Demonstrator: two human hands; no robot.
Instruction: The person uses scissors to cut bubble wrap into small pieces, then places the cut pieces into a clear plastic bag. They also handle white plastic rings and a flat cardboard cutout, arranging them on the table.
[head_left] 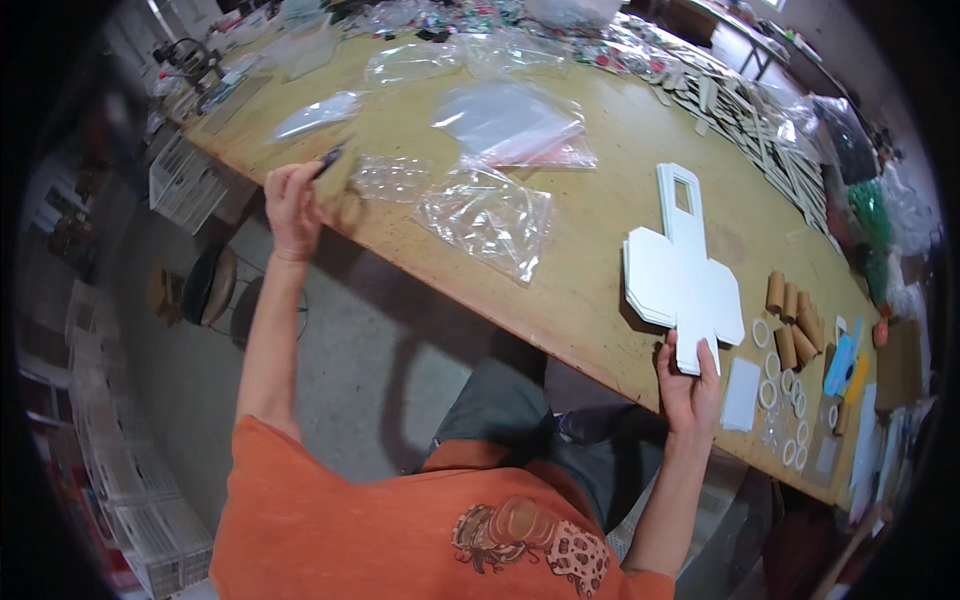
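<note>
My left hand [291,215] is raised by the near left table edge, its fingers closed on a small dark, slim object [328,162] whose exact kind is too blurred to make out. Over at the right, my right hand [690,385] grips the near tab of a stack of white die-cut card blanks [683,270]. The stack lies flat on the table, with a slotted handle strip pointing away from me. Crumpled clear plastic [490,225] and a clear blister sheet [392,178] lie between my hands.
Flat clear bags [520,115] lie farther back. Right of the stack are brown cardboard tubes [785,300], white rings [768,394], small white cards [741,393] and a blue tool [842,362]. Thin strips [760,145] are heaped along the far right edge. A stool [210,280] stands at left.
</note>
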